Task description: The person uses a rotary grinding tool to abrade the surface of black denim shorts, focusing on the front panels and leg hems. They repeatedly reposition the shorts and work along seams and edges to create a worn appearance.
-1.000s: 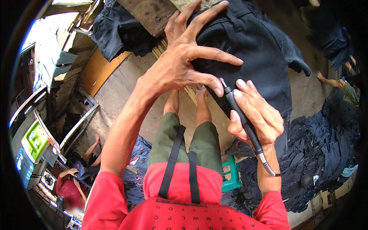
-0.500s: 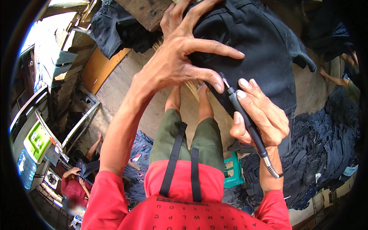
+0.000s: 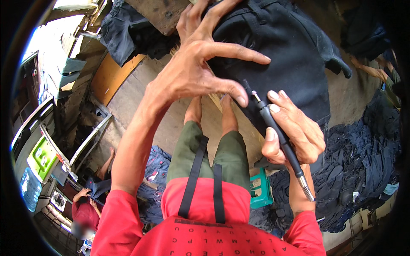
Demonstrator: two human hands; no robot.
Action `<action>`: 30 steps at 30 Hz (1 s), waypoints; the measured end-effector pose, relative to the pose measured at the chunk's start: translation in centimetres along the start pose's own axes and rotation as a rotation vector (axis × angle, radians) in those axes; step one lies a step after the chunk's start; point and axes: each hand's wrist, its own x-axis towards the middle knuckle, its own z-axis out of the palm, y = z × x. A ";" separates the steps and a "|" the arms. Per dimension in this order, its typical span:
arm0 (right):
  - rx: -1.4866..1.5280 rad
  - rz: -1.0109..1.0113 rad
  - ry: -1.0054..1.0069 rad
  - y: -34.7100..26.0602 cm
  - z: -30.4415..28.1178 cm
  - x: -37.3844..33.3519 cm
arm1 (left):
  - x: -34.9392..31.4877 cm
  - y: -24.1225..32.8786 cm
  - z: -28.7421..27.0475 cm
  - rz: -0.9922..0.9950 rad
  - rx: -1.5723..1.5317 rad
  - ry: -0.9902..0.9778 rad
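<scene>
A dark garment with belt loops (image 3: 294,72), like black denim trousers or shorts, is spread out in front of me. My left hand (image 3: 192,64) rests on its left part with fingers spread, the thumb and forefinger framing a stretch of cloth. In my right hand (image 3: 297,128) is a slim black rotary grinder handpiece (image 3: 279,134), gripped like a pen. Its small pinkish tip points up and left, close to my left thumb. Whether the tip touches the cloth I cannot tell. A small rough mark shows on the fabric just beyond it.
Heaps of dark garments (image 3: 337,175) lie at the right. A green plastic stool (image 3: 261,190) stands beside my legs. More dark clothes (image 3: 132,36) hang by a wooden board (image 3: 164,15). Other people sit at lower left (image 3: 85,213) and far right (image 3: 371,70).
My right hand has shifted slightly right and down, drawing the tip back from the rough mark beside my left thumb. The left hand stays nearly still. The person at far right has moved an arm.
</scene>
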 end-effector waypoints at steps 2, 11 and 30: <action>-0.010 0.020 0.017 0.1 0.0 0.1 | 0.0 0.1 -0.1 -0.003 0.001 -0.002; -0.053 -0.009 -0.023 0.2 0.1 0.2 | 0.1 0.0 0.0 0.002 -0.032 0.009; -0.047 0.021 -0.009 -0.1 -0.7 -0.9 | 1.1 -0.7 1.2 0.175 0.051 0.173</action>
